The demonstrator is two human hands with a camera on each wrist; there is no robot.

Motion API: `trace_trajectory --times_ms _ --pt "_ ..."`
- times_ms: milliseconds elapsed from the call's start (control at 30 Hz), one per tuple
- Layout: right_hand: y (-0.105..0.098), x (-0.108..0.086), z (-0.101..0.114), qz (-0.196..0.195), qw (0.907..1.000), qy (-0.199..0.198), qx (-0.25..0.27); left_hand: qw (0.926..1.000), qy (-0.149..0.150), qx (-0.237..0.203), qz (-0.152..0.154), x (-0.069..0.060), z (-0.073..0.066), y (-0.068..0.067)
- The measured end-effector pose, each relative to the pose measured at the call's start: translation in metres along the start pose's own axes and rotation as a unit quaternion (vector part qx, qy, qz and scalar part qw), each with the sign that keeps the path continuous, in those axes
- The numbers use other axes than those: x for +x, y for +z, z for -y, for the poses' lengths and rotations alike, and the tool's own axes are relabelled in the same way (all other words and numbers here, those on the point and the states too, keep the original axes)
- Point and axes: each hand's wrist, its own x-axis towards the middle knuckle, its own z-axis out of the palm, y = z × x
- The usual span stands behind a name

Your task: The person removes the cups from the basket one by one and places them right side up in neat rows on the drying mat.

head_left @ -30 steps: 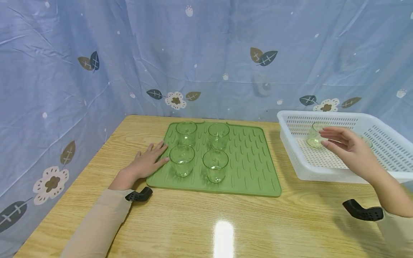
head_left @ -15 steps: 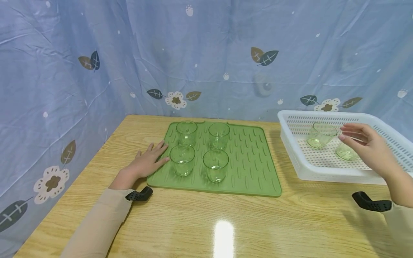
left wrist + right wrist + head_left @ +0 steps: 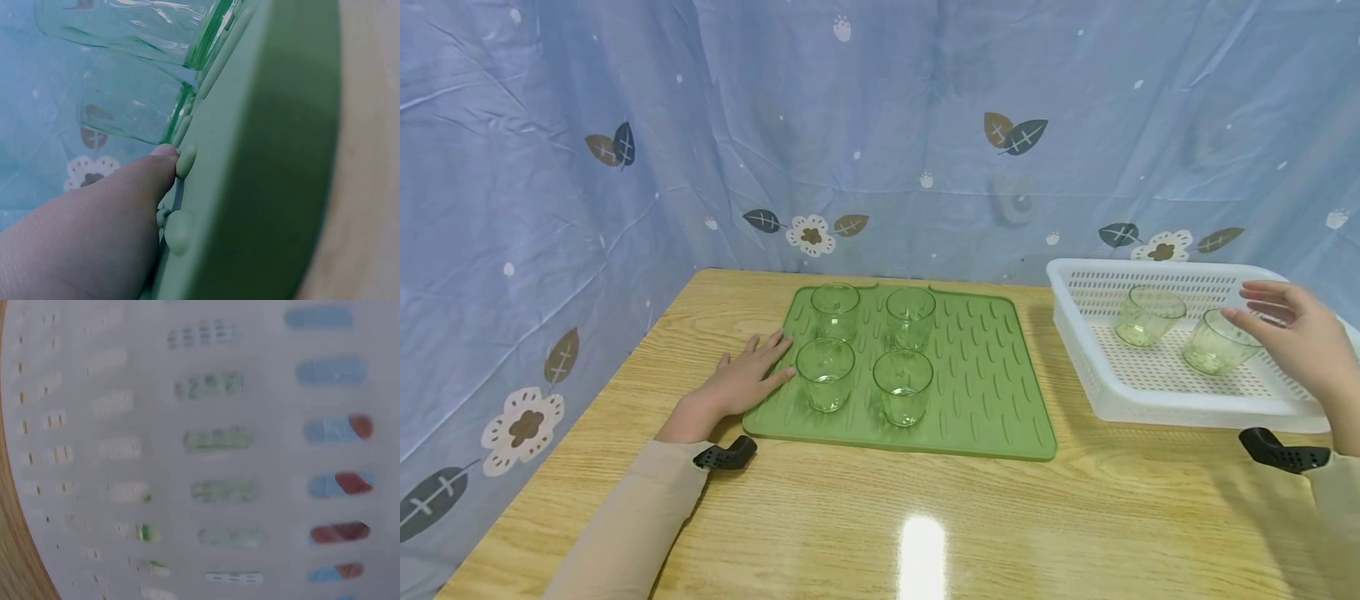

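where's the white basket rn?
In the head view, the white basket stands on the table at the right, to the right of the green mat, with the right hand at its right part.

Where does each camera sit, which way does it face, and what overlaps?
Head: worn there, looking forward and down at mat, glasses, basket and curtain; both sleeves, left grip and right grip show.
Left wrist: worn there, looking low across the mat toward glasses; the thumb shows.
Right wrist: worn there, facing the basket's slotted side close up; no body part plainly shows.
Head and left wrist share the mat; head and right wrist, the basket.
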Motion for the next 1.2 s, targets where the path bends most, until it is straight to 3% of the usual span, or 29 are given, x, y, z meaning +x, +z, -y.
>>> trace_trajectory --times_ms 167,533,800,933,1000,1033,1200 --pt "-0.002 0.004 -0.007 0.004 0.999 0.022 -0.038 1.0 0.001 -0.003 0.001 0.001 0.0 0.0" --pt "-0.004 0.017 -0.025 0.024 0.9959 0.016 -0.086 1.0 -0.001 -0.007 0.005 0.001 -0.001 0.002" --pt "0.001 0.052 -0.093 0.059 0.9934 0.016 -0.098 1.0 -0.002 -0.002 0.0 -0.001 0.001 0.002" --pt "-0.001 0.043 -0.076 0.096 0.9909 0.017 -0.092 1.0 -0.004 -0.001 0.002 -0.002 0.001 0.001" --pt "0.001 0.042 -0.077 0.101 0.9906 0.012 -0.092 1.0 -0.004 -0.001 0.002 -0.001 0.001 0.001" --pt "0.002 0.037 -0.068 0.1 0.9905 0.016 -0.092 1.0 -0.004 -0.002 0.002 -0.001 0.0 0.0" --pt "0.01 0.055 -0.109 0.095 0.9916 0.038 -0.079 1.0 -0.004 -0.006 0.0 -0.002 -0.001 0.0"
